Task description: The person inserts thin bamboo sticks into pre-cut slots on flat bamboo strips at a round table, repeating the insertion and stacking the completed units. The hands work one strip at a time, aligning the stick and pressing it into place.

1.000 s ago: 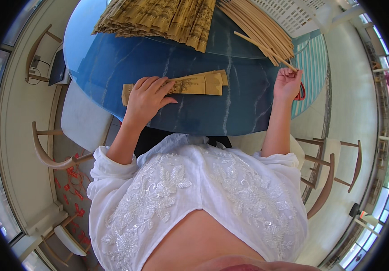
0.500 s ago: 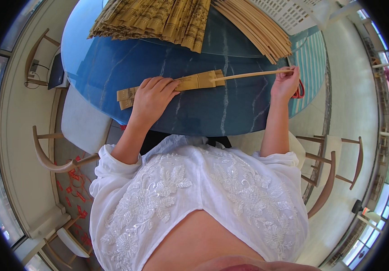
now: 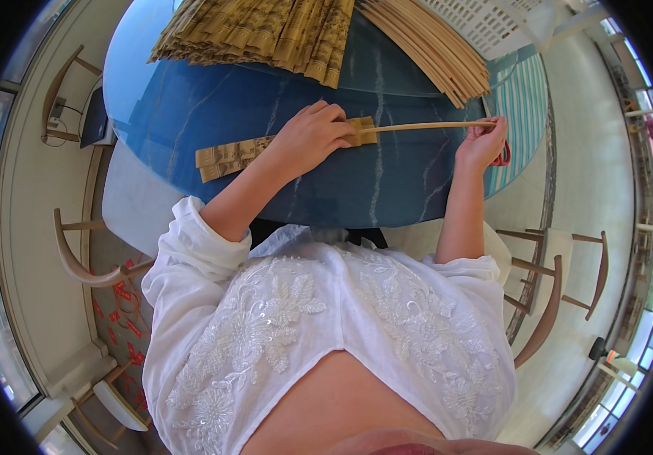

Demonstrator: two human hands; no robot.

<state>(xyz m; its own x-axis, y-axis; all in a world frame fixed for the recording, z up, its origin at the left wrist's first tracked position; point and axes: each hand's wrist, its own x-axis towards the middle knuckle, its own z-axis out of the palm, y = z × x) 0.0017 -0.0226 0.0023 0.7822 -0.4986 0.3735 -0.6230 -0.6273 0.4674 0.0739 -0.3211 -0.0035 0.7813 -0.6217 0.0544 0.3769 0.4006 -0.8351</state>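
The left hand (image 3: pixel 313 136) has shifted rightward along the gold folded paper strip (image 3: pixel 234 157), which now extends leftward from beneath it, bringing its fingers beside the junction with the pale stick (image 3: pixel 425 125), where the work appears to centre. Its fingers are partly bent over the strip; whether they pinch or merely press cannot be told. The right hand (image 3: pixel 482 142), fingers curled closed, grips the stick's outer end, the strip lying to its left.
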